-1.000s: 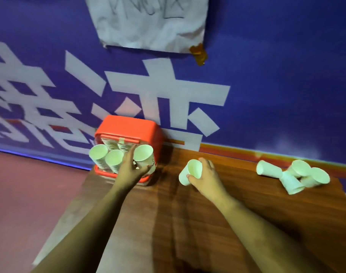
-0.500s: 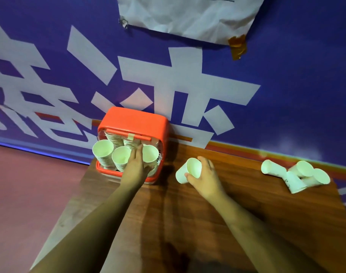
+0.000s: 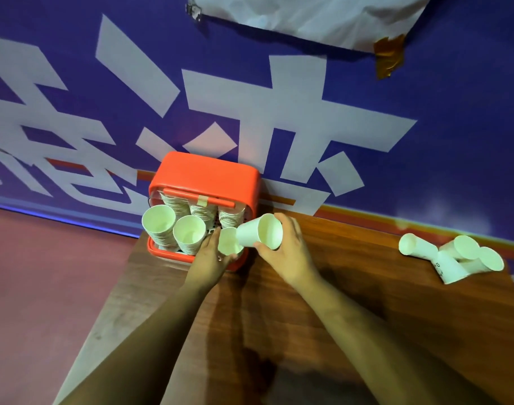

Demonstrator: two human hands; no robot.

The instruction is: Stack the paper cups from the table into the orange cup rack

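Head camera looked down on a wooden table [image 3: 366, 302] set against a blue wall [image 3: 454, 141] with large white lettering. The right hand [image 3: 287, 252] gripped a paper cup [image 3: 258, 233], thumb under its side and fingers curled over the top near the rim. The cup lay tilted almost on its side. Its open mouth faced the camera, and its base pointed left and down. That base touched, or nearly touched, the mouth of the third stack [image 3: 228, 244], which stood at the front right of the orange rack [image 3: 209, 173]. The left hand [image 3: 210, 260] held this third stack from the near side, with fingers up its left flank and the thumb at its lower right. Two more stacks stood in the rack's front row, the first stack [image 3: 159, 225] at the left and the second stack [image 3: 189, 233] in the middle, both mouths tipped toward the camera. Further stacks showed behind them under the rack's lid. The loose cups [image 3: 451, 255] lay on their sides in a cluster at the table's far right, well apart from both hands. A crumpled sheet of paper [image 3: 323, 16] hung on the wall above, with brown tape [image 3: 388, 55] at its corner.
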